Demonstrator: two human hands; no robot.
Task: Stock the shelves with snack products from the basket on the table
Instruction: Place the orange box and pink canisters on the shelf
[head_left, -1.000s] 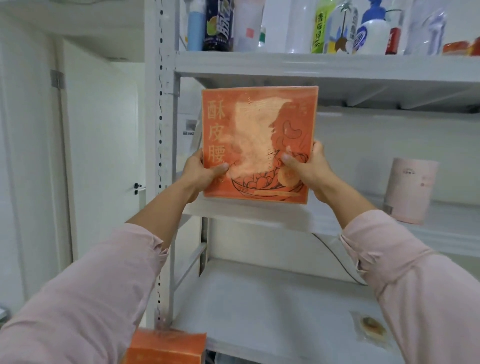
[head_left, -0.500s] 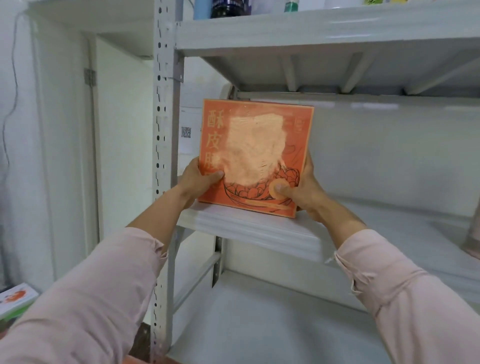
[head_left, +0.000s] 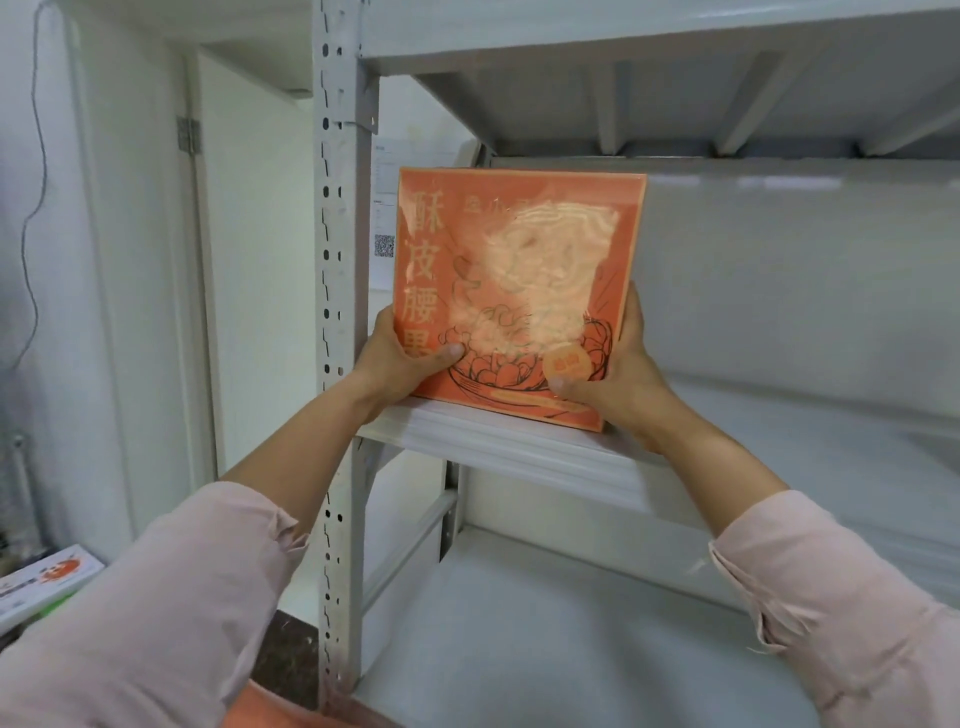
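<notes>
1. Lowered since a second ago, the orange snack box (head_left: 519, 270) now stands between the left hand (head_left: 395, 364) and the right hand (head_left: 618, 379), its bottom edge at the shelf (head_left: 519, 452) lip.
2. Likely slip: only the thumbs (head_left: 448, 352) press its front face, so letting go this near the lip could let it topple forward.
3. Both hands grasp its lower corners. The box rises above the fingers, and the shelf lies just beneath them.

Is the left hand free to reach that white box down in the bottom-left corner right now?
Probably not yet: the left hand grips the orange box resting on the shelf, and the white box lies well below it, past the sleeve.
</notes>
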